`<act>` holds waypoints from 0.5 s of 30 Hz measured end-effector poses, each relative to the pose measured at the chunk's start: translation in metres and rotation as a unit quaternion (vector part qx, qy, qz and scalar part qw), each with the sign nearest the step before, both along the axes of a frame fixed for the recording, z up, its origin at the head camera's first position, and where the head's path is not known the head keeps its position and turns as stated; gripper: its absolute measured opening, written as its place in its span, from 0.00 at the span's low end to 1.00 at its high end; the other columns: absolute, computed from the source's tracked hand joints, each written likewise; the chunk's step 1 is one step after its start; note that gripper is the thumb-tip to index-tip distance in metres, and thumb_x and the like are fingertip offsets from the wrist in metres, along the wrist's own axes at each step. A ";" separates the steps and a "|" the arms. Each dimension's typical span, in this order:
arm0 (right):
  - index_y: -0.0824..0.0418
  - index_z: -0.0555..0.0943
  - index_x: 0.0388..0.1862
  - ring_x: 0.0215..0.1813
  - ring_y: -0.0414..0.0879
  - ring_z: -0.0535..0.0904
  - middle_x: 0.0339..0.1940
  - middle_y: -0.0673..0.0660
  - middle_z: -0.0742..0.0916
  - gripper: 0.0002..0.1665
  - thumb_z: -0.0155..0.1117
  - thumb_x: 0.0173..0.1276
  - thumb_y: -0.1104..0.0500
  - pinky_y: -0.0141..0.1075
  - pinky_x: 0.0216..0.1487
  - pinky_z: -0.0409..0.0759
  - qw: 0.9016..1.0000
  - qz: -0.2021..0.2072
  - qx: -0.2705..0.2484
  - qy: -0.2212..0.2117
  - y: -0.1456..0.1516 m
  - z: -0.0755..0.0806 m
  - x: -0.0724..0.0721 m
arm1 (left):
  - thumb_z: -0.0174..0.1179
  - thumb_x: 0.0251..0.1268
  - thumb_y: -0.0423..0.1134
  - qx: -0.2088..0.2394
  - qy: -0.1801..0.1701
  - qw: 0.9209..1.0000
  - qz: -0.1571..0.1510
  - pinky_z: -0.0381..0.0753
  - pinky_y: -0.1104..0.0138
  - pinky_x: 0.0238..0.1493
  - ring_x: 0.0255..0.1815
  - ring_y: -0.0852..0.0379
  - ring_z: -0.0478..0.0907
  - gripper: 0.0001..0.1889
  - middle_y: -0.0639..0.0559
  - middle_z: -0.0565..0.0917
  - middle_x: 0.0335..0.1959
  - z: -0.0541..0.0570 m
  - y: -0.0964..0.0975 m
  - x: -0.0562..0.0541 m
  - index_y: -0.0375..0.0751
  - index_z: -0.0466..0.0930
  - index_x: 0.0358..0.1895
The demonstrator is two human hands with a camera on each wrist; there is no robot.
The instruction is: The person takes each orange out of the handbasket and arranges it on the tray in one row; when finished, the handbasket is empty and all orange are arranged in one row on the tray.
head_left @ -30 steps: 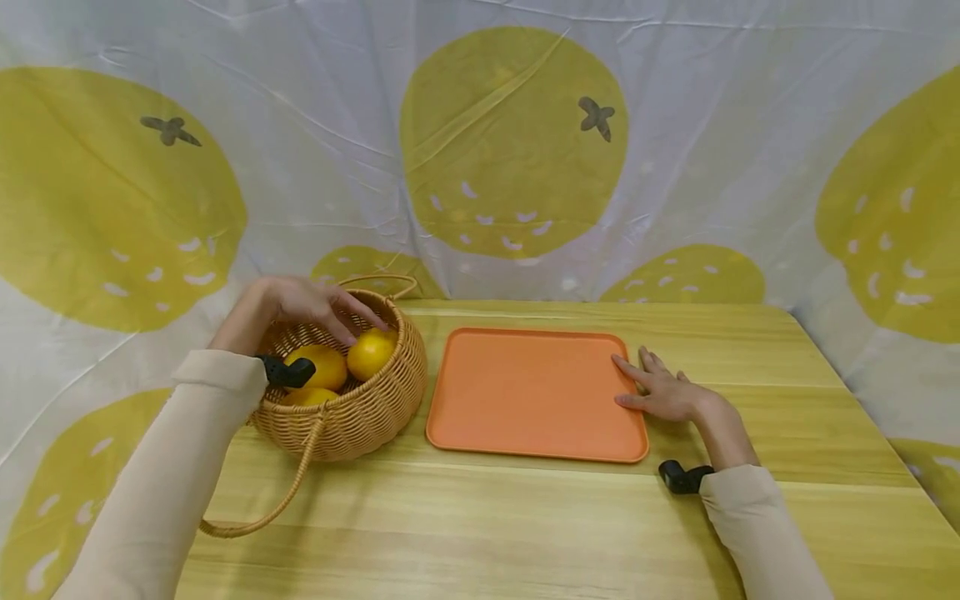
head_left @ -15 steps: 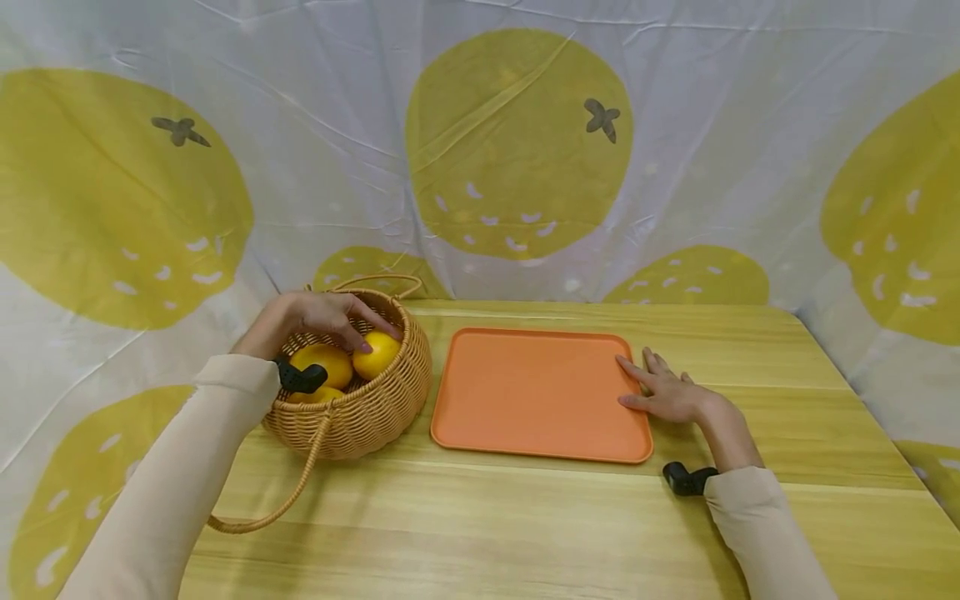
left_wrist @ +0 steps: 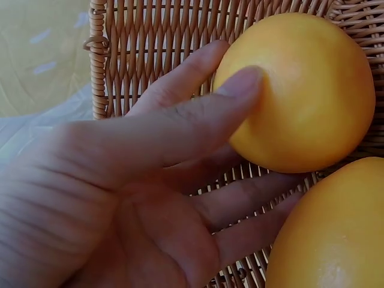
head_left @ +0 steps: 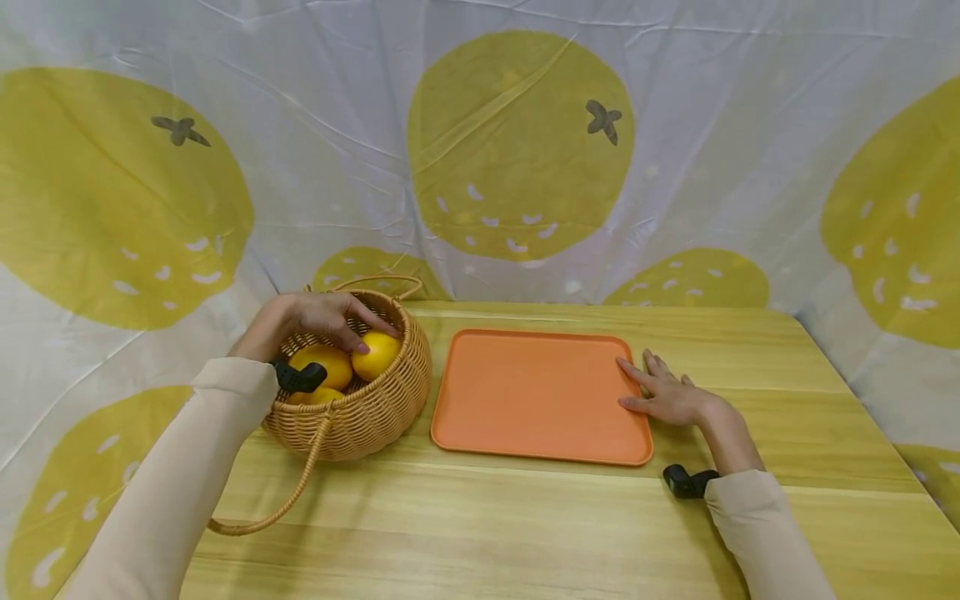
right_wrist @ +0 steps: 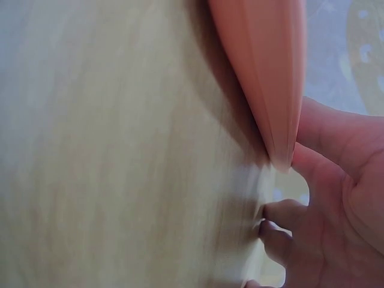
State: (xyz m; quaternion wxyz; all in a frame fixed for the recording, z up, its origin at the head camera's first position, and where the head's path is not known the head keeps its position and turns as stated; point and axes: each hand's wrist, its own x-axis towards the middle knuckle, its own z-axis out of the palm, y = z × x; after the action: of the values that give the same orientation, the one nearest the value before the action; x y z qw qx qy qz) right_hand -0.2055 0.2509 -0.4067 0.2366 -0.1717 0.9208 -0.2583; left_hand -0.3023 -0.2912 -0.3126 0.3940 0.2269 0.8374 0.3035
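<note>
A pale-yellow wood-grain tabletop (head_left: pixel 487 533) meets white cloth (head_left: pixel 337 142) printed with yellow fruit. Inside the round tan wicker basket (head_left: pixel 382 421), the left hand (head_left: pixel 322 319) pinches a round orange-yellow fruit (head_left: pixel 377 358); the right hand (head_left: pixel 670 398), fingers extended, touches the rectangular orange tray (head_left: pixel 540 396). Only the left wrist view bares that palm; only the right, the tray's outer sidewall.
</note>
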 end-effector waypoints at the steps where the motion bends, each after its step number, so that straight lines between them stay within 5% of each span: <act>1: 0.65 0.46 0.86 0.82 0.76 0.28 0.82 0.79 0.36 0.51 0.55 0.80 0.40 0.78 0.72 0.27 1.000 0.000 -0.001 0.000 0.000 0.000 0.000 | 0.67 0.69 0.33 -0.003 -0.001 1.000 0.002 0.78 0.70 0.41 0.38 0.61 0.75 0.29 0.38 0.81 0.65 0.000 0.001 0.000 0.40 0.74 0.73; 5: 0.65 0.46 0.86 0.82 0.76 0.28 0.82 0.79 0.36 0.51 0.55 0.80 0.40 0.78 0.72 0.26 1.000 -0.001 -0.002 0.000 0.000 0.000 -0.001 | 0.71 0.66 0.36 -0.016 0.018 1.000 0.005 0.83 0.69 0.46 0.48 0.58 0.80 0.29 0.37 0.80 0.68 0.000 0.003 0.001 0.42 0.78 0.71; 15: 0.65 0.46 0.86 0.82 0.76 0.29 0.82 0.79 0.36 0.51 0.55 0.80 0.39 0.78 0.72 0.28 1.000 -0.004 -0.002 0.003 0.000 -0.001 0.000 | 0.75 0.59 0.33 -0.009 0.041 0.999 0.006 0.79 0.72 0.38 0.45 0.62 0.79 0.26 0.41 0.81 0.68 -0.003 0.003 0.001 0.43 0.85 0.63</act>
State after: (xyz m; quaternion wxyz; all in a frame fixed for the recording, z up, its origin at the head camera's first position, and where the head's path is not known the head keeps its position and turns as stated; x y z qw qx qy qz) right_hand -0.2057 0.2512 -0.4076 0.2329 -0.1689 0.9217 -0.2602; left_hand -0.3016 -0.2880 -0.3157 0.3594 0.2301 0.8571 0.2886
